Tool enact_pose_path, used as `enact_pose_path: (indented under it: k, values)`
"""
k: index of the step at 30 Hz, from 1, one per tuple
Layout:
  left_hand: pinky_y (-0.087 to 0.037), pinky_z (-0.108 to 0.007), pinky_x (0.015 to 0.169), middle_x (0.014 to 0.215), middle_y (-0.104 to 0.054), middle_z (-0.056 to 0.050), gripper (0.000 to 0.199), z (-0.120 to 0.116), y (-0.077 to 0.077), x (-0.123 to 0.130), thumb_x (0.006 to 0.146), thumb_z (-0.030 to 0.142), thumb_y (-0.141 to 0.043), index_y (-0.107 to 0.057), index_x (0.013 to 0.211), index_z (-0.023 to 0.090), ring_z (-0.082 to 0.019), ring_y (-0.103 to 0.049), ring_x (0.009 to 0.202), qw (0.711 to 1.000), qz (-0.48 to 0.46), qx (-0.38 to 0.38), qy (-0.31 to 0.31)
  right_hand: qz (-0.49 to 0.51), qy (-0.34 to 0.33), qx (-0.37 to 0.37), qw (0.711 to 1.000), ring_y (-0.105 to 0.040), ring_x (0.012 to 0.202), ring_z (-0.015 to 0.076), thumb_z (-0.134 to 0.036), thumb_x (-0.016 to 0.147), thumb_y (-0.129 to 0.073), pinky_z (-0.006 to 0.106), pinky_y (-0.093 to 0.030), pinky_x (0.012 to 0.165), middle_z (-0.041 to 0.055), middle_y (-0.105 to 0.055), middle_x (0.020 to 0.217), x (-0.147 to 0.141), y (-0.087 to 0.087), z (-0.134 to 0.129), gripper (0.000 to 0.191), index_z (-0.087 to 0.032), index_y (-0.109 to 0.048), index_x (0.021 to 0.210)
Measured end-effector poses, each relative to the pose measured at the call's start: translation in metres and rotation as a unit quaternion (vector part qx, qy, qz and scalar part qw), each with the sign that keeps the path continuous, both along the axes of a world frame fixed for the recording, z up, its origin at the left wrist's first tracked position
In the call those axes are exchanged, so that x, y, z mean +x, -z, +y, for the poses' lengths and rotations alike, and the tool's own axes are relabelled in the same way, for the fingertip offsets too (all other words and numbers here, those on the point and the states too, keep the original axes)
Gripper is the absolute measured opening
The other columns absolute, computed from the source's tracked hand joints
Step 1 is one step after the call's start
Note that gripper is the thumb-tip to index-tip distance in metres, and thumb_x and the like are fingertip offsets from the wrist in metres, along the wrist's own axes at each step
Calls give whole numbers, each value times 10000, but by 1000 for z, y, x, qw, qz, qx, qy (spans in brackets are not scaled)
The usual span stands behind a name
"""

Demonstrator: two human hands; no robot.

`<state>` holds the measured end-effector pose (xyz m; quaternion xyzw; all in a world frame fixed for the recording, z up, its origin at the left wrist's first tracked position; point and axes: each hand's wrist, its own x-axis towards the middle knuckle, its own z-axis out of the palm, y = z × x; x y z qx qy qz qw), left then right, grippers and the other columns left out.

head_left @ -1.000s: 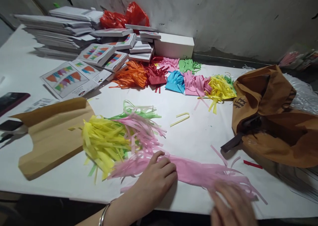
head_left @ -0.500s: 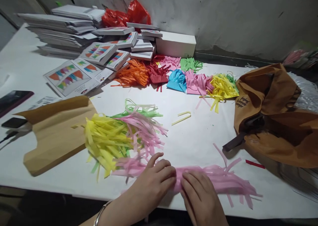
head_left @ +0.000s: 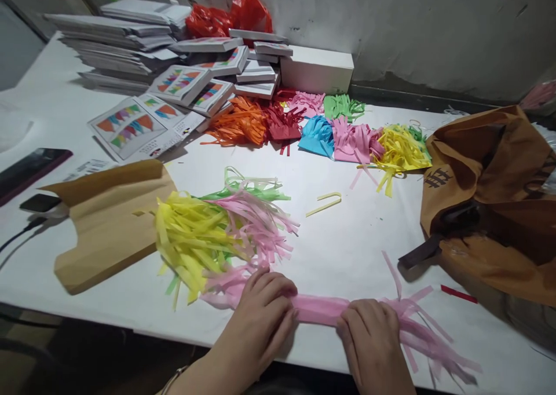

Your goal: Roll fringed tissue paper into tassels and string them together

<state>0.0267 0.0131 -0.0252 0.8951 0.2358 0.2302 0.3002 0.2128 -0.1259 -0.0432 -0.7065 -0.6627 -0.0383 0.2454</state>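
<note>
Hands (head_left: 267,307) have parted along seemingly pinched pink fringe (head_left: 320,310).

A thin metal bangle (head_left: 175,377) circles the left wrist (head_left: 204,375) (it catches the light from here); left hand (head_left: 267,311) and right hand (head_left: 372,337) are bare.

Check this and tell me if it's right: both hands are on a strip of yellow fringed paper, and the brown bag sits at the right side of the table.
Not quite: the strip is pink. The head view shows the left hand and the right hand on pink fringed paper. The brown bag does sit at the right side of the table.
</note>
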Motion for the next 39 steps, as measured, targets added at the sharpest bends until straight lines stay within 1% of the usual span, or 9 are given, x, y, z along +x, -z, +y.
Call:
enact_pose_path:
  k: [6, 10, 12, 15, 18, 22, 28, 32, 39]
  values:
    - [-374, -499, 890, 867, -642, -63, 215, 1, -4, 17, 915, 124, -494, -622, 750, 175, -254, -538, 870, 984, 111, 107, -87, -50, 87, -9, 995, -477, 658, 191, -224, 1001, -492, 377, -336, 737, -10, -502, 661, -4, 3, 13, 261, -222, -499, 740]
    - [-349, -538, 897, 814, -635, -57, 173, 2, -4, 24, 882, 102, -539, -617, 743, 170, -269, -536, 843, 973, 152, 144, -101, -67, 108, 70, 989, -601, 842, 226, -207, 972, -569, 447, -386, 874, 69, -655, 885, -5, 0, 15, 67, -188, -626, 941]
    - [-332, -535, 932, 858, -639, -53, 164, 3, -2, 22, 893, 75, -531, -621, 797, 175, -254, -533, 855, 977, 137, 139, -84, -54, 47, 96, 993, -626, 947, 236, -161, 951, -592, 490, -355, 984, 75, -694, 977, -6, -1, 12, 102, -194, -659, 1021]
    - [-301, -508, 977, 935, -639, -42, 178, 4, -1, 17, 898, 45, -536, -622, 860, 196, -240, -524, 919, 987, 95, 126, -16, -4, -28, 88, 996, -643, 944, 210, -131, 967, -540, 477, -317, 1030, 23, -728, 939, -10, -2, 9, 181, -219, -687, 1028]
    - [-295, -482, 975, 933, -637, -29, 152, 8, -5, 12, 886, 63, -568, -626, 898, 203, -231, -509, 918, 988, 87, 112, 57, 13, -5, 78, 997, -647, 937, 207, -139, 976, -530, 470, -303, 1036, 9, -741, 932, -15, -4, 9, 186, -224, -692, 1011]
    - [-297, -457, 971, 923, -650, -8, 91, 14, -9, 7, 958, 158, -570, -637, 954, 219, -213, -520, 905, 985, 90, 114, 94, 23, 6, 77, 997, -638, 952, 222, -248, 990, -559, 480, -287, 1047, 25, -741, 956, -23, -6, 13, 141, -224, -697, 1010]
    - [-315, -420, 981, 928, -653, -13, 116, 13, -2, 6, 953, 107, -564, -625, 923, 200, -199, -521, 903, 985, 58, 130, 94, 10, -14, 66, 998, -631, 855, 185, -101, 971, -500, 420, -358, 945, 33, -702, 866, -33, 0, 16, 210, -186, -687, 1016]
    - [-320, -420, 944, 935, -647, -26, 149, 12, 1, 4, 960, 82, -514, -598, 893, 185, -206, -508, 894, 989, 45, 101, 96, 18, -15, 69, 997, -624, 893, 192, -68, 970, -470, 432, -354, 970, 53, -699, 919, -29, 6, 9, 231, -160, -672, 1032]
    - [-325, -417, 855, 895, -602, -38, 190, 2, 0, 3, 987, 152, -474, -570, 827, 187, -222, -484, 859, 997, 41, 67, -2, -7, 76, 17, 997, -596, 946, 242, -155, 1004, -471, 473, -333, 944, 66, -661, 962, -16, 6, 4, 156, -192, -614, 953]
